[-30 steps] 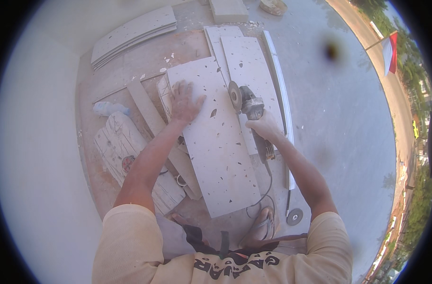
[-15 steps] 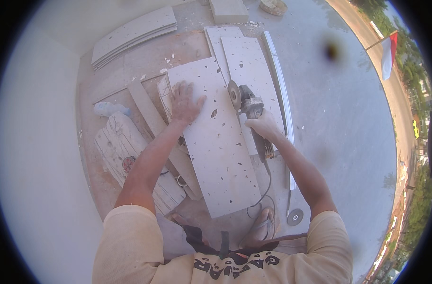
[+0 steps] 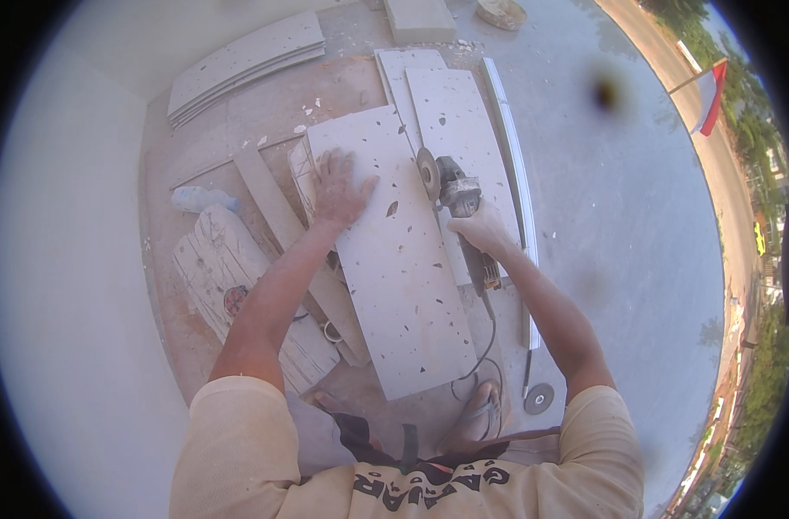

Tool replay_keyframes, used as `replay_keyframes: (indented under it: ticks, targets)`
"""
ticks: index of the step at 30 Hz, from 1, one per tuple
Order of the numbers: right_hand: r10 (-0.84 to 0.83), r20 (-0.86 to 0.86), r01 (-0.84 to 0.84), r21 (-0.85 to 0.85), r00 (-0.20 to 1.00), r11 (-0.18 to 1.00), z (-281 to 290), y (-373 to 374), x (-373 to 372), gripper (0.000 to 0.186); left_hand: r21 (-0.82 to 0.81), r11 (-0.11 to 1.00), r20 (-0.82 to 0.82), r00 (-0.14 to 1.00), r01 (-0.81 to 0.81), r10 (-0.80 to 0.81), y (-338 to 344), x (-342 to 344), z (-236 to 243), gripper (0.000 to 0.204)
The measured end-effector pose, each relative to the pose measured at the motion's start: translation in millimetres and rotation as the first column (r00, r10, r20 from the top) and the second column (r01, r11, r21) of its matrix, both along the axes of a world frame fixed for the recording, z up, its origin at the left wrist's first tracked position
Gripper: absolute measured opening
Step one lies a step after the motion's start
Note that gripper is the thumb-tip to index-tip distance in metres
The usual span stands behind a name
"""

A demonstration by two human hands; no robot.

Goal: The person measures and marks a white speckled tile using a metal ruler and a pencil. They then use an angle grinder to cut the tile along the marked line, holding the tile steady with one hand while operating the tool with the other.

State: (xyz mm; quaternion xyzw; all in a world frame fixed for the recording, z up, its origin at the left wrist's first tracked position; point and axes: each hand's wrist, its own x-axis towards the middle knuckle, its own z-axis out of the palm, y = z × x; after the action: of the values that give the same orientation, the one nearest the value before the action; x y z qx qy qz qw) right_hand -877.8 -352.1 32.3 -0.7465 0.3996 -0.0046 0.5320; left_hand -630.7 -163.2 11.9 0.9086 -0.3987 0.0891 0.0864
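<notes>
A long pale tile slab with dark chips (image 3: 412,285) lies in front of me, propped over boards. My left hand (image 3: 341,190) rests flat on its left side near the far end, fingers spread. My right hand (image 3: 482,227) is wrapped round the body of an angle grinder (image 3: 460,192). The grinder's disc (image 3: 428,173) stands upright at the slab's right edge; whether it touches the edge I cannot tell. A dark power cord (image 3: 493,324) runs from the grinder's rear toward my foot. Beyond and to the right lies a second speckled slab (image 3: 459,112).
Left of the slab are a weathered wooden plank (image 3: 217,251), a narrow board (image 3: 269,195) and a plastic bottle (image 3: 204,200). Stacked slabs (image 3: 247,65) lie by the wall. A metal straightedge (image 3: 509,143) runs along the right; a loose disc (image 3: 539,399) lies near my foot (image 3: 479,413).
Both hands and the grinder stay practically where they were. The picture has shifted very slightly, and the flag at the far right has swung a little.
</notes>
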Motion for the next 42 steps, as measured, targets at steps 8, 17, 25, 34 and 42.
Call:
replay_keyframes:
  ticks: [8,17,25,34,42]
  targets:
    - [-0.004,0.067,0.002,0.027,0.998,1.0,-10,-6,5,0.036,-0.008,1.0,-0.017,1.0,-0.001,0.001,-2,-4,3,0.078]
    - [0.0,0.07,-0.004,0.053,0.998,0.999,-7,-4,8,0.037,0.015,1.0,-0.006,1.0,-0.004,0.004,-1,-5,3,0.079]
    - [-0.007,0.017,0.007,0.022,1.0,1.0,-11,-9,12,0.039,-0.006,1.0,0.006,1.0,0.005,-0.005,-2,-6,0,0.079]
    - [-0.008,0.024,0.008,0.0,1.0,1.0,-18,-12,14,0.043,-0.007,1.0,0.021,1.0,0.007,-0.006,-3,-8,0,0.078]
    - [-0.008,0.032,0.009,-0.018,0.999,1.0,-13,-11,18,0.046,0.001,1.0,-0.004,1.0,0.001,-0.001,-1,-8,1,0.079]
